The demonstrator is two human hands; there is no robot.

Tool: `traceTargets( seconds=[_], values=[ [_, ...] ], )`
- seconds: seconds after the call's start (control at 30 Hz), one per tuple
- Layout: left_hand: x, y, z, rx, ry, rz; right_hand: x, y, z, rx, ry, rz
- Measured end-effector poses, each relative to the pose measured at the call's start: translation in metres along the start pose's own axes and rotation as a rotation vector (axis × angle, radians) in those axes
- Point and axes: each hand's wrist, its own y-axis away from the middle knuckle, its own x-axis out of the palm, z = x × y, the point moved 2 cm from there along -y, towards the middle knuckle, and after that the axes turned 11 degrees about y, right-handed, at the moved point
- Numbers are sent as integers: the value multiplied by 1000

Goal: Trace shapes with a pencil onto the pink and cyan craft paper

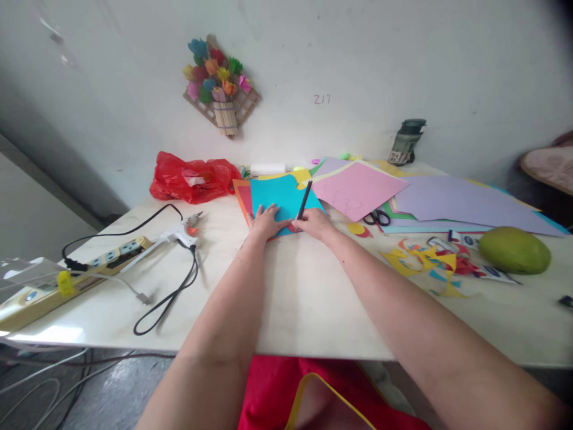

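A sheet of blue paper (275, 194) lies on the table over red and orange sheets. My left hand (267, 222) rests flat on its lower left part, fingers spread. The left thumb reaches toward a small red paper piece (292, 227) near the sheet's lower edge, mostly hidden by my fingers. My right hand (314, 223) grips a black pen (305, 200), tilted with its top leaning up and right. The pen's tip is down by the red piece. To the right of my right hand lie yellow and red paper circles (357, 229).
Scissors (377, 218) lie by a pink sheet (358, 188) and purple sheets (465, 200). Paper scraps (418, 261), glue tubes and a green mango-like fruit (514, 251) sit at right. On the left are a glue gun (190, 224), power strip (80, 280) and red plastic bag (192, 176).
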Motion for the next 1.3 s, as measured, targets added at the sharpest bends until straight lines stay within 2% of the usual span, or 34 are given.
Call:
traceTargets(
  seconds=[0.8, 1.1, 1.2, 1.3],
  values=[
    [0, 0, 0, -4, 4, 1, -4, 2, 0, -4, 29, -25],
    [-2, 3, -3, -4, 37, -54, -1, -2, -14, 129, -411, -122],
    [-7, 7, -11, 89, 6, -121, -5, -1, -18, 178, -476, -169],
    [-7, 9, -18, 180, -33, -115, -6, -2, -24, 194, -514, -217]
  ],
)
